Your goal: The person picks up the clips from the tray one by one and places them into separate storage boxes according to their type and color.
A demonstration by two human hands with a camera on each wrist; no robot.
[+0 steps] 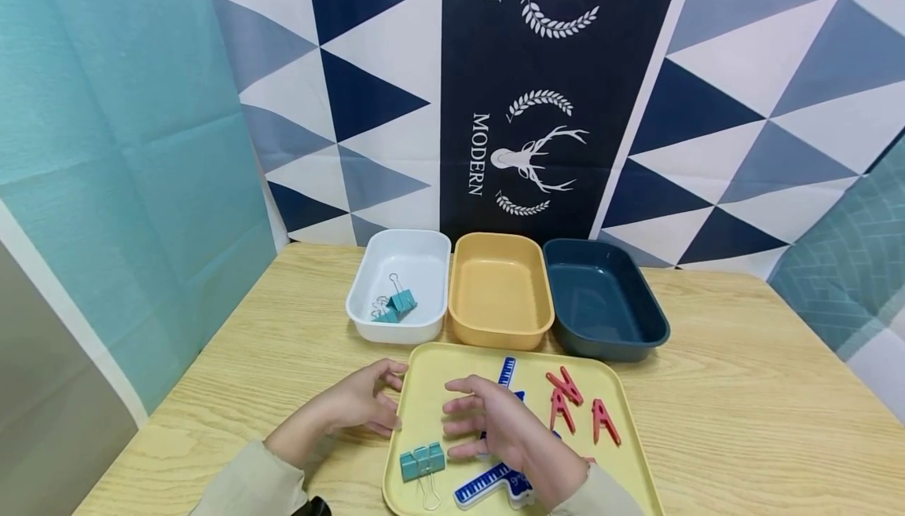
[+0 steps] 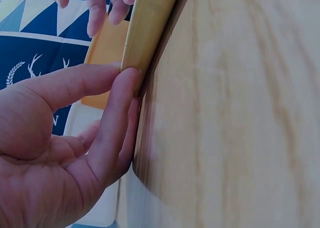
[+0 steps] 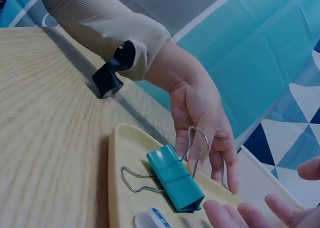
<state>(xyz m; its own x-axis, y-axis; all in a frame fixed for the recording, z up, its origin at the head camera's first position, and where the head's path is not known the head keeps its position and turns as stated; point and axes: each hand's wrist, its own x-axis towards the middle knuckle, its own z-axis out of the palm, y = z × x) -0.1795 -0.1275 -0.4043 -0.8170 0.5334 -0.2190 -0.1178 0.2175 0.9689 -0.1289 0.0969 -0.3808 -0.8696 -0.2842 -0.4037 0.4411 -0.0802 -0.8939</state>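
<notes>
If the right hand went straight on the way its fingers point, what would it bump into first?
Probably the left hand, at the yellow tray, since the right hand points across toward it. Height is hard to judge; lower down, it might brush the teal binder clip first.

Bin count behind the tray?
3. From left to right in the head view: white bin, orange bin, dark blue bin, side by side just beyond the yellow tray. No bins appear hidden.
</notes>
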